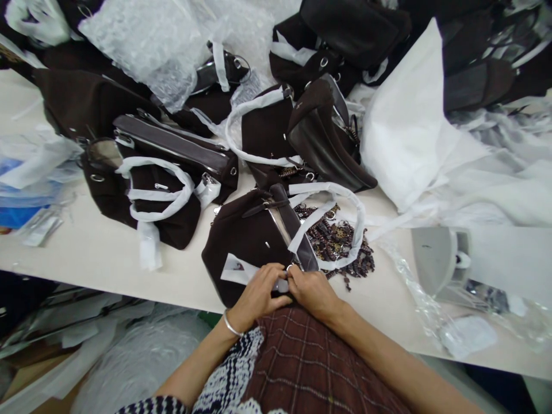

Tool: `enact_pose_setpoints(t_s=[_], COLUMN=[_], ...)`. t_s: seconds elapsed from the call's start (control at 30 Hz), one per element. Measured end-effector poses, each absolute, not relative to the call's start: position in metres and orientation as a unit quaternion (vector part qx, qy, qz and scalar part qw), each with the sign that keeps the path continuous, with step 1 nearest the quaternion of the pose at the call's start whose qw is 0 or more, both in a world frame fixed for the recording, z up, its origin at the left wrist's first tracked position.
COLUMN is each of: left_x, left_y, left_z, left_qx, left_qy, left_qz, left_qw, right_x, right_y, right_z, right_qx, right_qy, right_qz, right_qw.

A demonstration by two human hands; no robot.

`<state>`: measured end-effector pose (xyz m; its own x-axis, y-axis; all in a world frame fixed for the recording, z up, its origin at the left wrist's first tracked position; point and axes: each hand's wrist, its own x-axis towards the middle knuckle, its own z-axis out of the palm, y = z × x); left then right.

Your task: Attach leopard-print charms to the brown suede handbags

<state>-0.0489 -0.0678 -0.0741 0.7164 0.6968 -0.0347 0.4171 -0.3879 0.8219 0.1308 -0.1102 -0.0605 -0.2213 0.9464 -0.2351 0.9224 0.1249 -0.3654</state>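
A dark brown handbag (245,236) lies on its side at the table's front edge, its zipped top turned to the right. My left hand (265,290) is closed at the bag's near corner, beside a metal ring and a bit of white wrapping. My right hand (313,290) pinches at that same ring, fingertips almost meeting the left ones. What exactly sits between the fingers is too small to make out. The bag's handle (357,224), wrapped in white, loops to the right over a pile of brown beaded tassel charms (340,244).
Several more brown handbags with white-wrapped handles, one of them (172,201) at left, crowd the table (86,247). Bubble wrap (142,46) lies at the back, white sheeting (409,126) on the right. A grey plastic bin (435,261) stands at right, near clear plastic bags (468,336).
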Motion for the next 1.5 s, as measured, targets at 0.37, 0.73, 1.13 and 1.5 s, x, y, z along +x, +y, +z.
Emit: enact_pose_setpoints(t_s=[0.37,0.73,1.13,1.5], left_x=[-0.028,-0.035,-0.031,-0.038], left_y=[-0.033,-0.042,-0.054,-0.054], left_z=[-0.058,-0.065,-0.061,-0.054], left_qx=[0.690,0.536,0.553,0.564], left_qy=[0.400,0.395,0.410,0.416], left_qz=[0.022,0.022,0.058,0.030], left_qw=[0.602,0.746,0.723,0.712], right_x=[0.149,0.151,0.163,0.150], right_y=[-0.128,-0.135,-0.119,-0.120], right_z=[-0.081,-0.083,-0.051,-0.057], right_qx=[-0.543,-0.544,-0.608,-0.595], right_qy=[-0.798,-0.781,-0.565,-0.419], right_qz=[0.148,0.163,0.528,0.651], right_qw=[0.213,0.259,0.178,0.217])
